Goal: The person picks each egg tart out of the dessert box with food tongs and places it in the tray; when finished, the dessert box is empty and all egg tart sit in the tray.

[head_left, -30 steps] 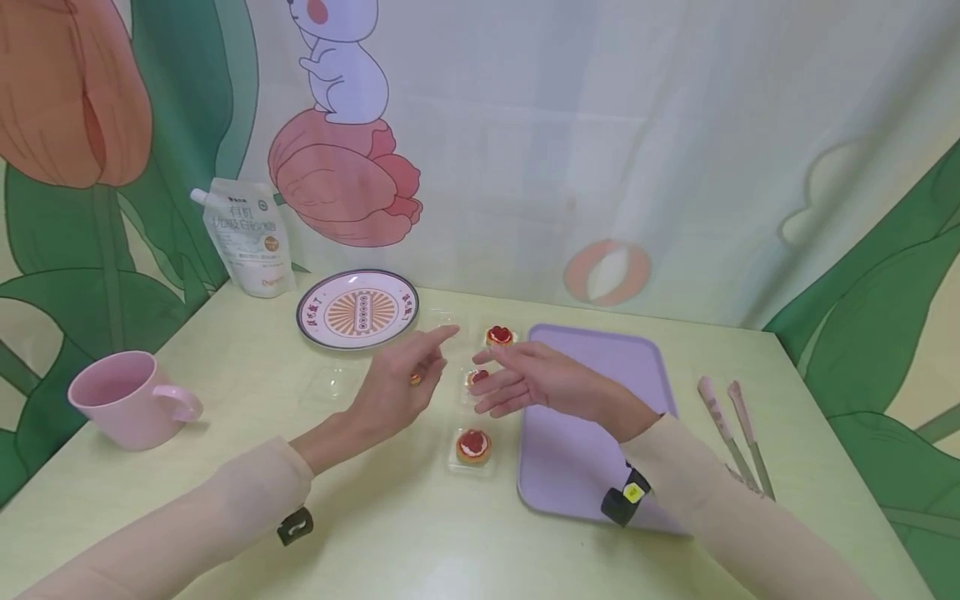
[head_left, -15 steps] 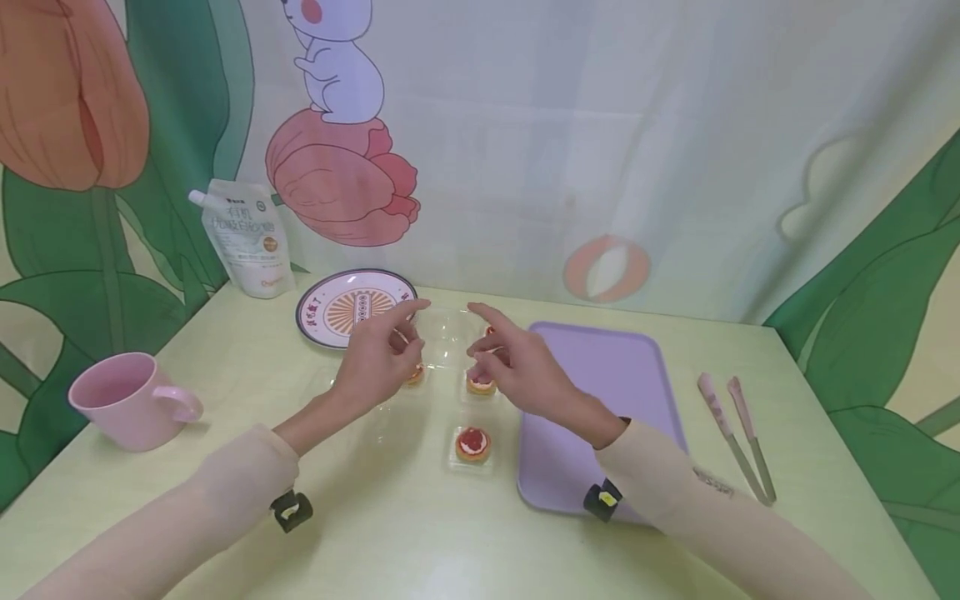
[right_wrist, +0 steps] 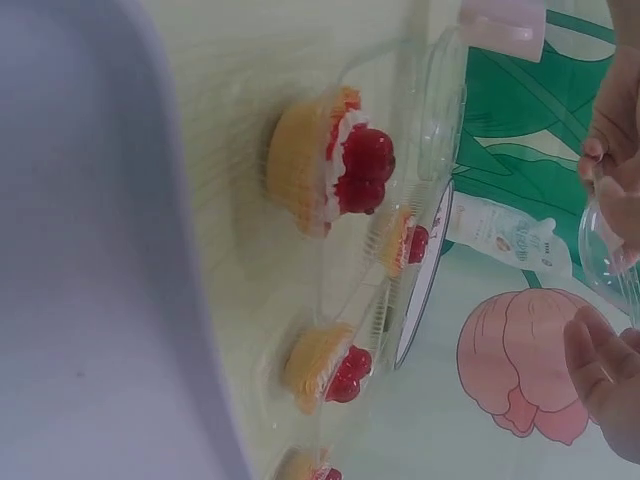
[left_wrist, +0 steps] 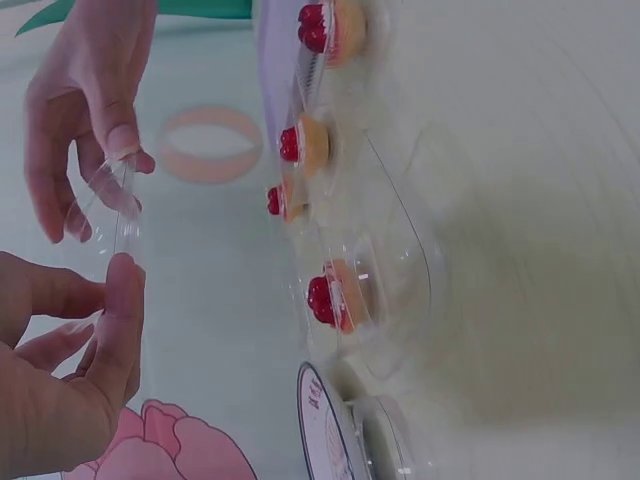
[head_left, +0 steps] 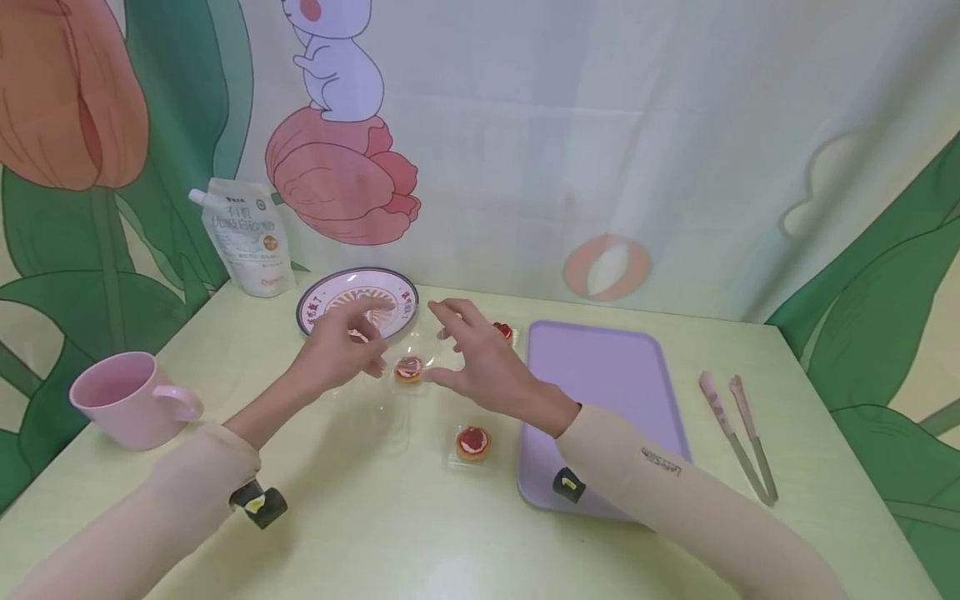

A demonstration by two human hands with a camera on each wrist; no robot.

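Clear plastic lid (left_wrist: 122, 220), raised between your left hand (head_left: 337, 343) and right hand (head_left: 491, 362), fingers of both clamped on its edges, red-topped tarts (head_left: 473, 443) below the fingers on the bench (head_left: 450, 546)

We see a pale green desk (head_left: 450, 542) bearing, left to right, a pink mug (head_left: 123, 408), a white pouch (head_left: 251, 246), a plate (head_left: 326, 293), clear plastic packs (head_left: 458, 463) with red-topped tarts (head_left: 473, 443), a lilac tray (head_left: 600, 392) and two pink-handled utensils (head_left: 740, 454).

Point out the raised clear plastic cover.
In the left wrist view, the clear plastic cover is held between left hand and right hand, at picture left of the tarts.
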